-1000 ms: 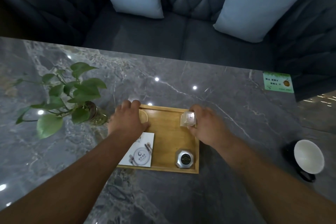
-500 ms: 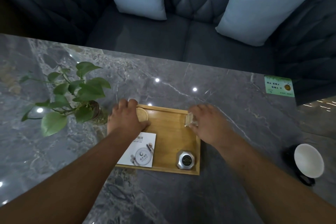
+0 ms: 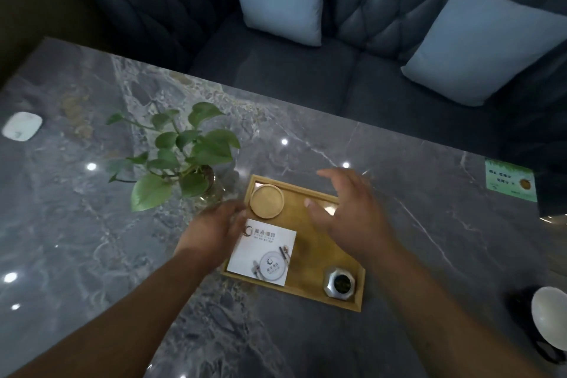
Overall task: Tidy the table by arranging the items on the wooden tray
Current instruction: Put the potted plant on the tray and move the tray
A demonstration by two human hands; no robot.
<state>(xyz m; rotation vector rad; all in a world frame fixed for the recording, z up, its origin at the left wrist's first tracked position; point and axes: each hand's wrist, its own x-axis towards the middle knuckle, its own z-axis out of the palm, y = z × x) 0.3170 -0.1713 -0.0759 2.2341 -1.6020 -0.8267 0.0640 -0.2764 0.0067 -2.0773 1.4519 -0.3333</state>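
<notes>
The wooden tray [image 3: 291, 289] lies on the grey marble table. It carries a round wooden coaster [image 3: 266, 201] in its far left corner, a white printed card [image 3: 264, 252] at its near left and a silver octagonal tin [image 3: 339, 282] at its near right. My right hand [image 3: 349, 218] hovers over the far right corner with fingers spread, holding nothing. A small clear block [image 3: 328, 210] shows only as a glint beneath it. My left hand [image 3: 211, 230] rests at the tray's left edge, beside the card and coaster, empty.
A leafy plant in a glass vase [image 3: 184, 156] stands just left of the tray. A white dish [image 3: 21, 126] lies at the far left. A white bowl [image 3: 549, 319] sits at the right edge, and a green sticker [image 3: 509, 181] is at the far right. Behind the table is a dark sofa with pale cushions.
My right hand has let go of the clear block and lifted with its fingers spread. My left hand has slid off the coaster to the tray's left edge.
</notes>
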